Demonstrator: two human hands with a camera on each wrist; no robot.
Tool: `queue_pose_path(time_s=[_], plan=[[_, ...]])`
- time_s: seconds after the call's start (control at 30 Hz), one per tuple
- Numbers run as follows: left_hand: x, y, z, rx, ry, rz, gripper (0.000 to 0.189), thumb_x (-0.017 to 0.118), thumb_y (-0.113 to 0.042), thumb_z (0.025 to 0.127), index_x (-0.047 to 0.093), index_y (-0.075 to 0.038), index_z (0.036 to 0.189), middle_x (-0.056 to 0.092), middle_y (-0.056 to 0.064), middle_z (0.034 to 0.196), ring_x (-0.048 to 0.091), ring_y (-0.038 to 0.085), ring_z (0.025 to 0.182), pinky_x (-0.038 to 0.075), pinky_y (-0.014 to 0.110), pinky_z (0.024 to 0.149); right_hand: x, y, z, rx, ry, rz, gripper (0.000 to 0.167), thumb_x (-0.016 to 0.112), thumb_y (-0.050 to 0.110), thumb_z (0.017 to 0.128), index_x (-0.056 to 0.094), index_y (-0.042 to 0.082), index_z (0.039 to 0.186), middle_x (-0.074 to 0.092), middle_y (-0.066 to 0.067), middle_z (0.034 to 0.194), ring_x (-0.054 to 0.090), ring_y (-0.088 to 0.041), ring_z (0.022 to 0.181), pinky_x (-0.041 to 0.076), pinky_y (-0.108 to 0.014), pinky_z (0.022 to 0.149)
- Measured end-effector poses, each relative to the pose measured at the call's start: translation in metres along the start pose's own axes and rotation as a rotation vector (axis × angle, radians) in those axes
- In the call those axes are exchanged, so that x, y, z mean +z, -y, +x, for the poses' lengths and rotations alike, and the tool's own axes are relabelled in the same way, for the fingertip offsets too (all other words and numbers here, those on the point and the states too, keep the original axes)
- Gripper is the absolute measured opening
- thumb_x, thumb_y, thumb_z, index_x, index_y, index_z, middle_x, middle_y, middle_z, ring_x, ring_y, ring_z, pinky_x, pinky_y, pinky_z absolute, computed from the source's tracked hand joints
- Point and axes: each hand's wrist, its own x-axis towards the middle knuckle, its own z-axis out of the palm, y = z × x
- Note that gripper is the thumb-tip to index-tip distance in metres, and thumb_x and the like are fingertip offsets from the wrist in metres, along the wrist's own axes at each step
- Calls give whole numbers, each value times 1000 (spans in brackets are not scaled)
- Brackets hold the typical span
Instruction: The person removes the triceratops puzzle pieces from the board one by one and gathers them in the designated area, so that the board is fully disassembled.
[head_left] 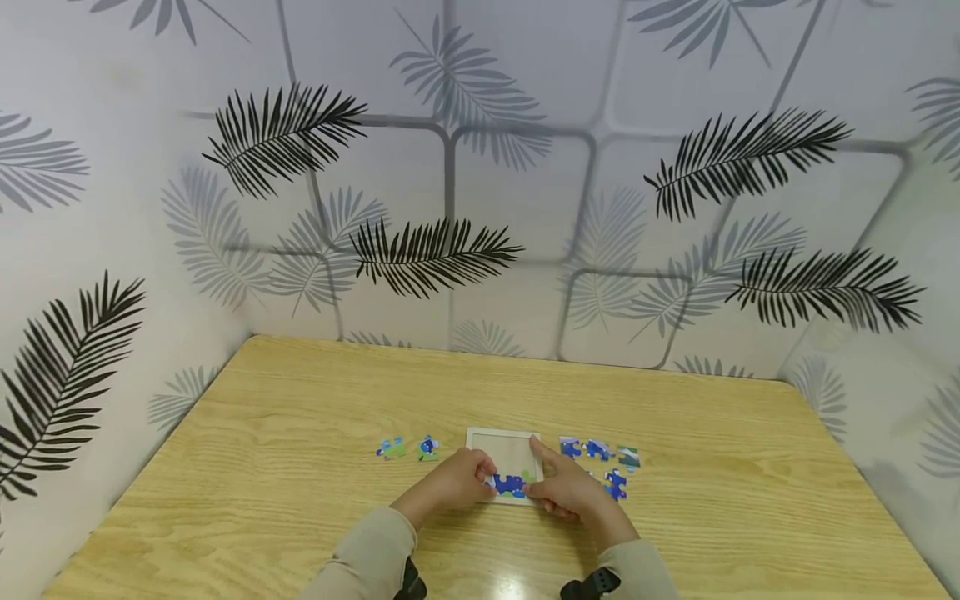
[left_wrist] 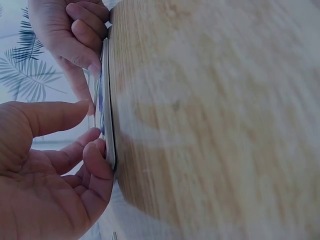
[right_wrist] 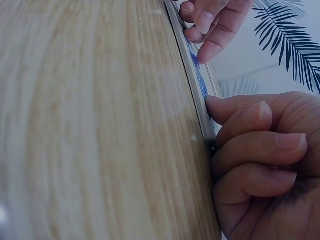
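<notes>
A shallow pale puzzle tray [head_left: 504, 432] lies on the table, with joined blue and green jigsaw pieces [head_left: 509, 485] along its near side. My left hand [head_left: 467, 478] is at the tray's near left corner, fingertips at the pieces. Its thumb stands apart from the bent fingers in the left wrist view. Across the right side of the tray lies my right hand [head_left: 573, 487]. Its index finger stretches to the far right corner and its thumb presses at the right end of the joined pieces. The other fingers of the right hand [right_wrist: 260, 150] are curled beside the tray edge.
Two loose puzzle pieces [head_left: 428, 448] lie left of the tray. Several more blue pieces [head_left: 597, 450] are scattered to its right, some partly hidden by the right hand. The wooden table [head_left: 337, 400] ends at a leaf-patterned wall [head_left: 510, 192].
</notes>
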Motion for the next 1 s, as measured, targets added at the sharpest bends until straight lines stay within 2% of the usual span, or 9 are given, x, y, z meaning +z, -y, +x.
queue_pose_path(time_s=[0.2, 0.33, 0.47, 0.57, 0.8, 1.0], plan=[[-2, -3, 0, -28, 18, -13, 17, 68, -2, 84, 57, 3, 96, 47, 5, 85, 44, 18, 76, 40, 31, 69, -1, 0, 1, 13, -10, 4, 77, 66, 7, 87, 23, 16, 151, 43, 1, 46, 31, -7, 37, 24, -19, 36], [-2, -3, 1, -53, 15, -24, 19, 68, -2, 84, 55, 3, 97, 44, 6, 85, 44, 19, 76, 38, 31, 68, -2, 0, 1, 13, 0, -2, 78, 66, 8, 87, 22, 16, 151, 43, 1, 46, 31, -7, 37, 25, -19, 37], [0, 0, 2, -39, 13, 2, 16, 69, -2, 82, 58, 1, 93, 44, 5, 83, 43, 18, 76, 36, 29, 65, -2, -2, 1, 7, 14, -12, 79, 66, 9, 87, 20, 15, 151, 43, 2, 46, 30, -6, 37, 25, -19, 37], [1, 2, 3, -33, 6, -21, 16, 70, -1, 81, 58, 1, 92, 45, 5, 83, 43, 18, 75, 37, 29, 65, -2, -2, 1, 6, 16, -10, 80, 66, 9, 87, 20, 15, 151, 43, 2, 47, 31, -6, 37, 25, -19, 37], [3, 8, 4, -48, -45, -143, 14, 66, 3, 80, 60, 1, 93, 53, 4, 81, 48, 17, 74, 42, 28, 66, -1, -1, 0, 14, 3, -11, 79, 67, 9, 86, 22, 15, 151, 44, 1, 47, 32, -7, 38, 25, -19, 37], [4, 9, 5, -47, -108, -195, 10, 66, 2, 81, 63, -1, 89, 55, 3, 78, 49, 15, 71, 43, 25, 63, -3, 0, 0, 17, 2, -11, 79, 67, 9, 86, 22, 16, 151, 43, 2, 46, 32, -7, 38, 25, -19, 37]])
